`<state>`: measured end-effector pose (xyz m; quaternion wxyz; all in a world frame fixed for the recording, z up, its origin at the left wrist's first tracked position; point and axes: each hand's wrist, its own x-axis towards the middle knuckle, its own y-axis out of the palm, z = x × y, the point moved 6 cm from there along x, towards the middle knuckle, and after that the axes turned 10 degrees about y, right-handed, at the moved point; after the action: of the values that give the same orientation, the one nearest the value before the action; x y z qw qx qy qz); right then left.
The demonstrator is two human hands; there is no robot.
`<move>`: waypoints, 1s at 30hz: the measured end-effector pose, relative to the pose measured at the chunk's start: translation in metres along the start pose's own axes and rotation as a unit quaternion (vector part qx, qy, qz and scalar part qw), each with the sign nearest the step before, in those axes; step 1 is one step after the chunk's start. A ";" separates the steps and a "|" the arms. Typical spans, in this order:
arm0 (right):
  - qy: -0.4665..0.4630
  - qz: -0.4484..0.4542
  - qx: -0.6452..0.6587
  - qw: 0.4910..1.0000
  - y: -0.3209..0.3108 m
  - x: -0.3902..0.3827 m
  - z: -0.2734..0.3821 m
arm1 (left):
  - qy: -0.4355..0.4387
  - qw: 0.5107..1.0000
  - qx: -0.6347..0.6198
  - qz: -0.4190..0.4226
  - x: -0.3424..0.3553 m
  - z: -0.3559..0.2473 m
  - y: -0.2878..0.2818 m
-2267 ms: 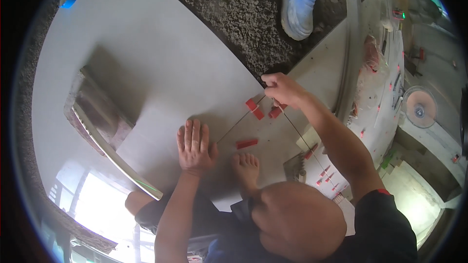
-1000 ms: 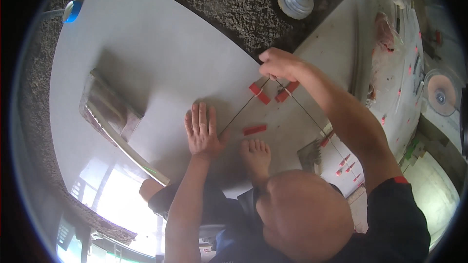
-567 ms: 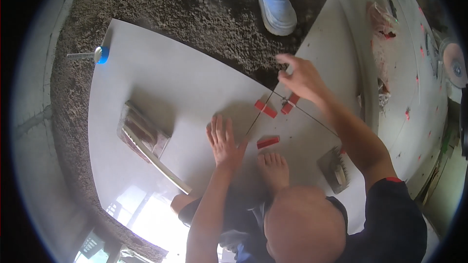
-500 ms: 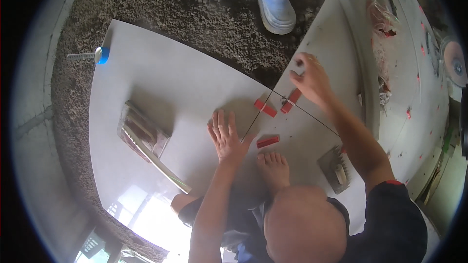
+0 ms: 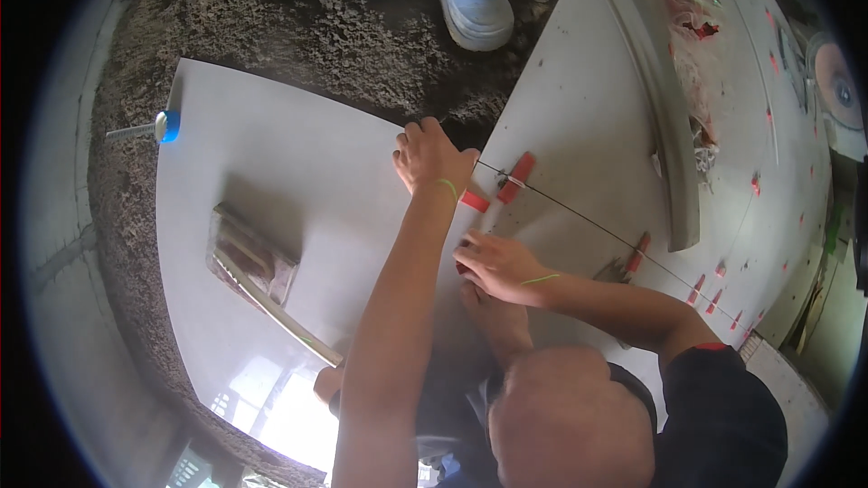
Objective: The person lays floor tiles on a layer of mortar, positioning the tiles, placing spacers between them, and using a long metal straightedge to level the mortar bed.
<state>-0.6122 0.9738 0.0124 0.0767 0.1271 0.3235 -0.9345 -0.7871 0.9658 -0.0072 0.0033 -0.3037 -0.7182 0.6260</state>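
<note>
My left hand (image 5: 431, 161) rests at the far edge of the large pale tile (image 5: 307, 154), fingers bent at the edge and thumb spread towards the joint. Just below that thumb lies a red levelling wedge (image 5: 473, 200). Another red wedge (image 5: 517, 176) crosses the dark joint between two tiles, with a small clip at it. Close to my bare foot (image 5: 497, 316), my right hand (image 5: 497, 264) is closed on a third red wedge (image 5: 462, 259), mostly covered by the fingers.
A float (image 5: 253, 262) with a long pale handle sits on the left tile. A blue-rimmed round tool (image 5: 166, 126) is at its left edge. Beyond lies rough dark mortar (image 5: 353, 45) with pale shoes (image 5: 466, 0). A notched trowel (image 5: 619, 273) is partly hidden behind my right arm.
My left hand has moved away from me to the tile's far edge. My right hand has come back from beyond the joint and taken hold of the loose red wedge near my foot.
</note>
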 end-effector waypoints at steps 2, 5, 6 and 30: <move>-0.023 0.007 -0.035 0.999 0.012 0.005 -0.003 | -0.008 1.000 0.009 -0.017 0.006 -0.005 -0.001; -0.032 -0.001 -0.054 0.998 0.018 0.007 -0.006 | 0.033 0.997 -0.065 -0.029 0.011 0.000 0.006; -0.028 -0.001 -0.055 0.998 0.018 0.008 -0.008 | 0.082 0.985 -0.147 -0.022 0.011 -0.001 0.011; 0.002 -0.012 0.009 1.000 0.022 0.011 0.006 | 0.242 0.941 -0.227 -0.064 -0.008 0.001 -0.009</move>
<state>-0.6184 0.9522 0.0011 0.0634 0.1256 0.3170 -0.9379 -0.7850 0.9612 0.0036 0.1479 -0.3917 -0.8370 0.3522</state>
